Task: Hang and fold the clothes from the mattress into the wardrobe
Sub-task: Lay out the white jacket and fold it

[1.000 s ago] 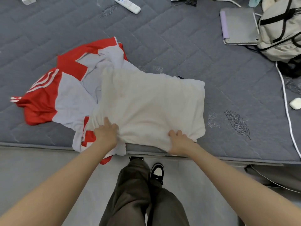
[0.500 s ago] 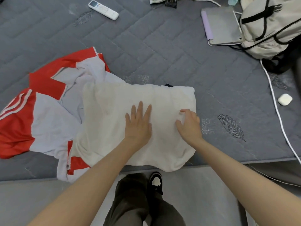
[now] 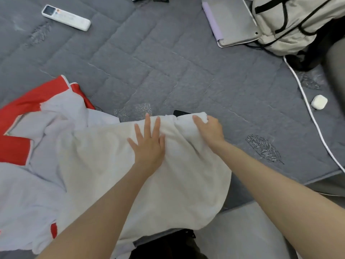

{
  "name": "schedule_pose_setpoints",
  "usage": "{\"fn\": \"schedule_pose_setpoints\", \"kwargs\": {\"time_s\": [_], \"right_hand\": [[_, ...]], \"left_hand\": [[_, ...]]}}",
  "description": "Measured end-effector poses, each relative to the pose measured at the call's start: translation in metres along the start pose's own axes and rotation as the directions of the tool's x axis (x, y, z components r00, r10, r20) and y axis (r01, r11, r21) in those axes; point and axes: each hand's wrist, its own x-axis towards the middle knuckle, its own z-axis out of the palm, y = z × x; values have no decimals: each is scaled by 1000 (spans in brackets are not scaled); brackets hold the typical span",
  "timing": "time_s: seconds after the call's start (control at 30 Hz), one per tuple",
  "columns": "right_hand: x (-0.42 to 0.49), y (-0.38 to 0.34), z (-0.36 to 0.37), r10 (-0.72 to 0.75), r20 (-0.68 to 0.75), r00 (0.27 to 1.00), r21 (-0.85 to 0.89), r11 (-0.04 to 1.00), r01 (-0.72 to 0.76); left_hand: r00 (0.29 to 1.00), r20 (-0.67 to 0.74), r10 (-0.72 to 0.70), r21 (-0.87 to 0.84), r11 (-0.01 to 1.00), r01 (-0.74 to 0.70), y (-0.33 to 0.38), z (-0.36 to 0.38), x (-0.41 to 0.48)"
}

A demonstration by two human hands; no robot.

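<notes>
Clothing covers the near left of the grey quilted mattress (image 3: pixel 186 71). A red and white jacket (image 3: pixel 28 146) lies crumpled at the far left and runs out of the frame. Well beyond it, near the far edge of the view, a white remote control (image 3: pixel 65 17) rests at a slant. A cream garment (image 3: pixel 104 174) overlaps the jacket's right side, and its near end hangs over the mattress edge above the person's dark trousers (image 3: pixel 168 247). The left hand (image 3: pixel 149 144) lies flat on the cream garment near its far edge, released, with fingers straight and spread, pressing the cloth down. Just right of those fingertips, a small dark object (image 3: pixel 180 113) peeks out from under the garment's far edge; what it is cannot be told. The right hand (image 3: pixel 211 129) grasps the garment's far right corner, its fingers curled over the bunched cloth. Farther right and back, a grey tablet with a lilac spine (image 3: pixel 229 21) lies beside a beige backpack (image 3: pixel 298 21) with black straps. A white cable (image 3: pixel 308 101) runs from the backpack toward the near right, and a white earbud case (image 3: pixel 319 102) sits just beside it.
</notes>
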Motion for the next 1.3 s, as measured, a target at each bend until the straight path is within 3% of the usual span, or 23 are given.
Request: {"fn": "schedule_pose_setpoints", "kwargs": {"time_s": [0.07,0.17,0.23,0.33,0.43,0.5,0.57,0.63,0.73,0.9,0.97,1.03,1.13,1.3], "right_hand": [[2,-3,-5,-66,-149,987,41,996,73],[14,8,-25,66,-411,909,159,987,0],[21,21,-28,197,-434,879,241,966,-98],[27,29,-14,311,-317,896,304,928,-215],[22,35,-9,134,-317,939,-119,977,-179],[9,37,-7,-113,-404,908,-341,940,-35],[-6,33,-1,-313,-412,856,-422,898,125],[-20,28,11,-462,-318,828,-419,852,315],[-38,16,37,-556,-98,825,-326,801,501],[-62,-16,84,-679,239,694,-273,639,719],[-67,-27,102,-701,339,628,-274,565,778],[-72,-39,120,-712,407,572,-248,517,819],[-79,-58,144,-730,462,503,-202,466,861],[-78,-87,172,-696,560,450,-186,423,887]], "left_hand": [[998,30,-57,-28,998,58,-2,3,7],[993,78,-85,-29,996,88,1,5,14],[989,116,-87,-32,995,92,-1,5,21],[985,140,-103,-15,994,106,-4,6,28],[991,115,-74,-49,996,80,-4,2,23],[997,59,-42,-114,992,48,-8,-3,18],[999,-30,-34,-145,989,29,-16,-8,12],[989,-143,-50,-138,990,30,-27,-14,5],[945,-288,-157,-162,980,114,-54,-26,-9],[778,-458,-430,-250,902,351,-102,-42,-34],[689,-449,-569,-351,821,450,-117,-47,-37],[655,-343,-673,-514,718,469,-136,-53,-35],[683,-203,-702,-632,627,456,-160,-58,-33],[678,-298,-672,-771,588,245,-181,-78,-32]]}}
